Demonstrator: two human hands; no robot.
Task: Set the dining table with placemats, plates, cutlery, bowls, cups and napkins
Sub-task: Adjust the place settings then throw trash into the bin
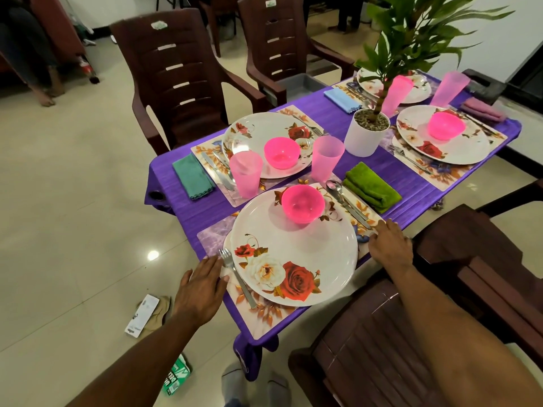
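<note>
Near corner of the purple-clothed bench [417, 183]: we log one floral rectangular placemat [264, 315] carrying a white rose-printed round plate [296, 251], a pink plastic bowl [302, 203] on it. Our left hand [202, 284] and right hand [389, 242], fingers relaxed, rest flat on the placemat's two ends.

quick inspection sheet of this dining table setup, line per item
surface: purple tablecloth over the table.
job's things: four floral plates on placemats, each with a pink bowl; nearest plate has a fork at one side, spoon and green napkin at the other.
clutter: potted plant mid-table.
grippers: left hand and right hand flat on the nearest placemat's ends.
cables: nothing seen.
surroundings: brown chairs; packets on the floor.
</note>
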